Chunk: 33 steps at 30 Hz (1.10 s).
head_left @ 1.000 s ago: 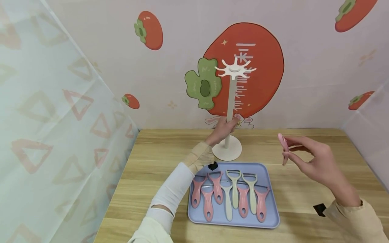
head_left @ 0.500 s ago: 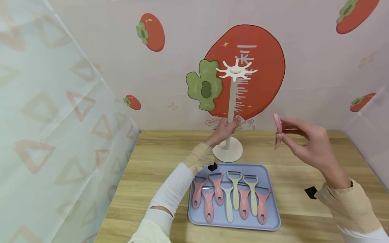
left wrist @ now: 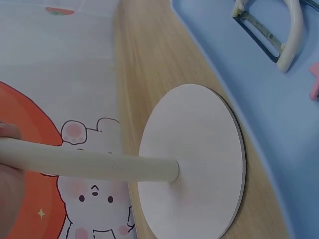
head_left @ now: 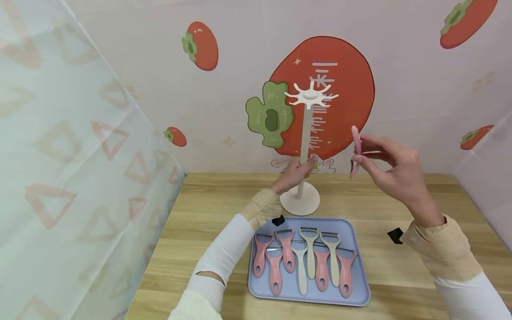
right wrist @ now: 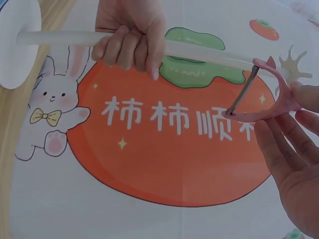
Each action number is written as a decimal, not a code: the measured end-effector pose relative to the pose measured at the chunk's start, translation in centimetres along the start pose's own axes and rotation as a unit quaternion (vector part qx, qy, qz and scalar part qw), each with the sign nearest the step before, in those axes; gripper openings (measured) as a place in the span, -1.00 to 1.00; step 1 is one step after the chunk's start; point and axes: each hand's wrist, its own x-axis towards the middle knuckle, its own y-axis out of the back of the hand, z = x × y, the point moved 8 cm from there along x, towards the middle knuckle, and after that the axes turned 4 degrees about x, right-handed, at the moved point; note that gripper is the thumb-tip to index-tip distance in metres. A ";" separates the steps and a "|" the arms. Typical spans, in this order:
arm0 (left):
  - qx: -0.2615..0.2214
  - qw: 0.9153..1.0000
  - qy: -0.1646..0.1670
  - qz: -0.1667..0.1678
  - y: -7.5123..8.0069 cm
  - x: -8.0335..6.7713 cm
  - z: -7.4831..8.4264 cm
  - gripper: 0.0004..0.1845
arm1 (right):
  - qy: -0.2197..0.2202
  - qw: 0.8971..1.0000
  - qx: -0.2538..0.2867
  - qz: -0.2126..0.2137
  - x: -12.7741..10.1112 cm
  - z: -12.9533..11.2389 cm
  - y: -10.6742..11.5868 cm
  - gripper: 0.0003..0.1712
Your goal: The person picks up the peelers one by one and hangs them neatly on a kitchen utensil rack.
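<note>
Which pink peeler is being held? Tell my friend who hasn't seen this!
Find the big red fruit drawn on the wall. By its lower right edge, the right hand pinches a pink peeler. Unlike the other peelers, which lie in the blue tray, this one is in the air.

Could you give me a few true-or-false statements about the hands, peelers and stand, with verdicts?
1. The left hand's grip is on the stand. True.
2. No peeler is being held. False: the right hand holds a pink peeler.
3. Eight peelers lie on the tray. True.
4. A peeler hangs from the stand. False: its hooks are bare.
5. The stand rises from inside the tray. False: its base sits on the table.
</note>
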 end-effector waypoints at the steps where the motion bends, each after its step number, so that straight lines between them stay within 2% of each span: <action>1: 0.002 1.000 0.000 -0.001 0.0 0.0 0.0 -0.52 | -0.004 1.000 0.001 0.006 0.2 0.0 0.0 -0.22; 11: -0.010 1.000 -0.015 -0.007 0.0 0.0 0.6 -0.48 | -0.030 0.998 0.034 0.044 2.7 0.3 -0.1 -0.32; 19: -0.008 1.000 -0.011 -0.009 -0.1 0.0 0.2 -0.52 | -0.041 0.996 0.051 0.062 4.0 0.6 -0.2 -0.41; 27: -0.017 1.000 -0.017 -0.016 -0.2 0.2 0.1 -0.59 | -0.036 0.989 0.113 0.089 5.6 0.9 -0.8 -0.47; 33: -0.024 0.999 -0.016 -0.020 -0.2 0.2 0.2 -0.51 | -0.046 0.986 0.128 0.098 6.1 1.4 -1.4 -0.56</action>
